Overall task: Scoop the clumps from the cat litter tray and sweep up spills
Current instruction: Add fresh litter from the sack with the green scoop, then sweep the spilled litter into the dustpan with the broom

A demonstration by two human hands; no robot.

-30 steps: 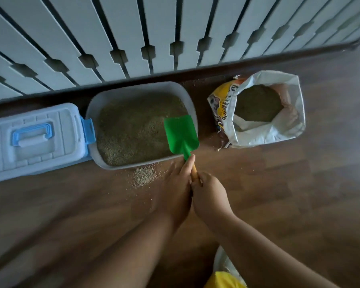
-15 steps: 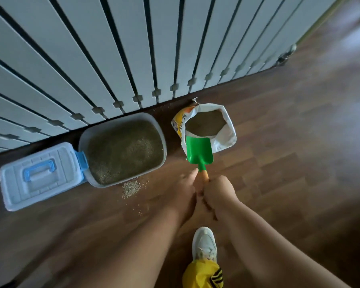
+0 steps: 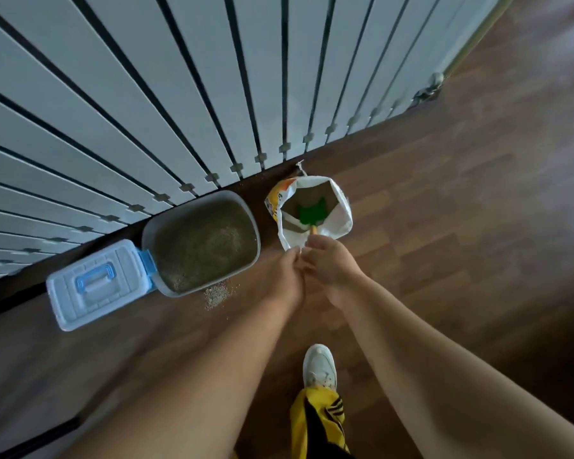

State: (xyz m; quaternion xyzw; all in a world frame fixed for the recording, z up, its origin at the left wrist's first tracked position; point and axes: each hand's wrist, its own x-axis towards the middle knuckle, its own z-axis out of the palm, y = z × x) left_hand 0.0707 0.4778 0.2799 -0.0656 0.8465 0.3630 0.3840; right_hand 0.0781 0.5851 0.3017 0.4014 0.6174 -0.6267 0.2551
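Observation:
A grey litter tray (image 3: 253, 226) full of brownish litter stands on the wood floor against the wall. A small pile of spilled litter (image 3: 216, 294) lies on the floor just in front of it. To the tray's right stands an open white and yellow bag (image 3: 340, 213). A green scoop (image 3: 312, 213) has its blade down inside the bag, with the orange handle sticking out toward me. My right hand (image 3: 332, 265) grips that handle at the bag's near edge. My left hand (image 3: 287, 276) is pressed against the right one at the handle's end.
A white storage box (image 3: 93, 286) with a blue handle and latch sits left of the tray, touching it. A white slatted wall runs behind everything. My white shoe (image 3: 319, 367) and a yellow trouser leg are below my hands. Bare wood floor spreads to the right.
The scoop went from over the tray's right edge to the bag and now dips inside it. Both hands moved right with it, and my head rose away from the floor.

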